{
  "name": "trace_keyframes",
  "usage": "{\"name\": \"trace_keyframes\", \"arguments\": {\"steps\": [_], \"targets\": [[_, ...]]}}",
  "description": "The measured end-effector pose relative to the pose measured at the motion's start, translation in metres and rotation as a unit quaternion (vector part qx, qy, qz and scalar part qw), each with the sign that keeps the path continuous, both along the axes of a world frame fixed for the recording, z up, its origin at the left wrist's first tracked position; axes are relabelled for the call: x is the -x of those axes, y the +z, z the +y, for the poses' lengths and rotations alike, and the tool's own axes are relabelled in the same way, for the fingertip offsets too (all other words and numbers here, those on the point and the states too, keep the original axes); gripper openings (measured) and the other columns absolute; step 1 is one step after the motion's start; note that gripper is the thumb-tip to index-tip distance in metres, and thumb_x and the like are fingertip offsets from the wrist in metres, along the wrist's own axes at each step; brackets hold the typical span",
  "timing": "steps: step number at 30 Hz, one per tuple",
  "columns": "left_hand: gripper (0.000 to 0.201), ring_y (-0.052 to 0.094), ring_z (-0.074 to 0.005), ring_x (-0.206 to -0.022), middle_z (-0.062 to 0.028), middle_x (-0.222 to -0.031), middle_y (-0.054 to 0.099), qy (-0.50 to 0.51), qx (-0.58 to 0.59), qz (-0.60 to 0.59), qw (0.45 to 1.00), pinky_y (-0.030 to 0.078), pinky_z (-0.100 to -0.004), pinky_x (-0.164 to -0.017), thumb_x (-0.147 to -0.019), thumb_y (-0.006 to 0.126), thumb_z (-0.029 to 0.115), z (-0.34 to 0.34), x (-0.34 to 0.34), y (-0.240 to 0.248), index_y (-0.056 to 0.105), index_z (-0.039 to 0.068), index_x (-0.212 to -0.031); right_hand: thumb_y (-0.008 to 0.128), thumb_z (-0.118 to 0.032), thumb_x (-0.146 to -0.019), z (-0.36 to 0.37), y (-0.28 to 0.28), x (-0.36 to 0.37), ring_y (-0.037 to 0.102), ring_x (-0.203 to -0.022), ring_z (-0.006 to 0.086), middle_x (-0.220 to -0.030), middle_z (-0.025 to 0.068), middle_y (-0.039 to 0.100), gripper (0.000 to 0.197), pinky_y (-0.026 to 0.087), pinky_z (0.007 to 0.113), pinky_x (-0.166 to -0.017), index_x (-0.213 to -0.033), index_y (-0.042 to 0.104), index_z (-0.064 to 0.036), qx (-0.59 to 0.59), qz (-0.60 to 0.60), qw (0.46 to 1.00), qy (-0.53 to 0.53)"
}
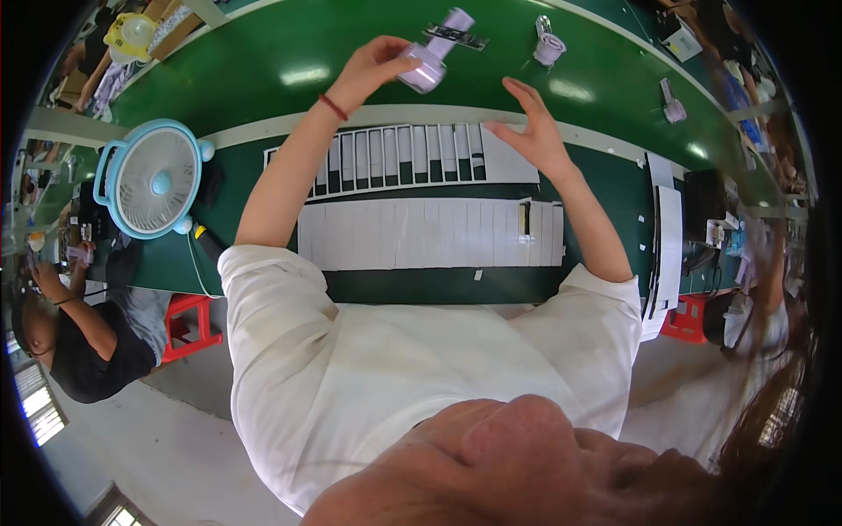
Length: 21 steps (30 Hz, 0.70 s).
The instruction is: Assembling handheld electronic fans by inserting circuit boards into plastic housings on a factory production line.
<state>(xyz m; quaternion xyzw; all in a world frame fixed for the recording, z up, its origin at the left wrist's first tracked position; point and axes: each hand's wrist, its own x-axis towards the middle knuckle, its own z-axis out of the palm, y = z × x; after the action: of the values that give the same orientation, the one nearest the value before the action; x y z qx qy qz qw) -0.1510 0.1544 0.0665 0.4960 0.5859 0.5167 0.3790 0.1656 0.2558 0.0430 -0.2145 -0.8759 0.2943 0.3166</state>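
Observation:
My left hand (377,72) reaches over the green belt, its fingers closed on a pale purple device (426,70) with a wide rounded end and a narrower cylindrical end. Across the device's narrow part lies a dark, patterned strip (456,36); whether it is attached, I cannot tell. To the right, my right hand (537,136) hangs open and holds nothing, fingers and thumb apart, above the edge of the white divided tray (510,158). Farther out on the belt lies a similar purple device (549,48), with another purple piece (673,103) to its right.
A row of white flat pieces (412,235) lies nearer me on the green table. A blue fan (160,181) stands at the left, beside a black-and-yellow tool (209,242). White sheets (667,241) are stacked at the right. A co-worker (105,337) sits at the far left.

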Motion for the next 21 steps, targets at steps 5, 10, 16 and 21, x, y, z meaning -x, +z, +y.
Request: {"name": "trace_keyframes", "arguments": {"steps": [5,10,16,21], "targets": [[0.063,0.061,-0.0206,-0.122,-0.0117,-0.131,0.062,-0.179,-0.025,-0.217,0.959,0.049,-0.0359,-0.105,-0.089,0.073,0.036,-0.068,-0.078,0.030,0.055,0.000,-0.137,0.084,-0.026,-0.081,-0.041,-0.011,0.024,0.059,-0.125,0.0390,-0.147,0.0236,0.052,0.079,0.047,0.042,-0.108,-0.148,0.047,-0.0065,-0.116,0.002,0.993,0.016],[0.075,0.060,-0.0214,-0.118,-0.0102,-0.124,0.061,-0.336,-0.033,-0.078,0.938,0.046,-0.0354,-0.103,-0.081,0.079,0.035,-0.123,-0.084,0.035,0.050,0.004,-0.143,0.079,-0.014,-0.088,-0.083,0.026,-0.005,0.063,-0.068,0.0185,-0.078,0.0066,0.066,0.032,0.051,0.031,-0.067,-0.118,0.068,-0.0107,0.177,-0.028,0.984,0.023],[0.071,0.059,-0.0290,-0.113,-0.0105,-0.122,0.059,-0.260,-0.075,0.146,0.952,0.049,-0.0383,-0.101,-0.076,0.077,0.012,-0.175,-0.099,0.033,0.055,0.008,-0.143,0.079,-0.022,-0.086,-0.159,0.091,-0.074,0.065,-0.073,0.0306,-0.076,0.0074,0.066,0.017,0.051,0.041,-0.069,-0.098,0.069,-0.0139,0.008,-0.172,0.970,0.170],[0.061,0.060,-0.0329,-0.110,-0.0135,-0.129,0.053,-0.252,-0.101,0.198,0.942,0.053,-0.0388,-0.095,-0.078,0.074,0.004,-0.185,-0.120,0.002,0.064,0.017,-0.137,0.074,-0.014,-0.091,-0.183,0.087,-0.074,0.063,-0.078,0.0348,-0.097,0.0141,0.065,0.036,0.051,0.043,-0.072,-0.124,0.062,-0.0072,0.132,-0.151,0.949,0.244]]}}
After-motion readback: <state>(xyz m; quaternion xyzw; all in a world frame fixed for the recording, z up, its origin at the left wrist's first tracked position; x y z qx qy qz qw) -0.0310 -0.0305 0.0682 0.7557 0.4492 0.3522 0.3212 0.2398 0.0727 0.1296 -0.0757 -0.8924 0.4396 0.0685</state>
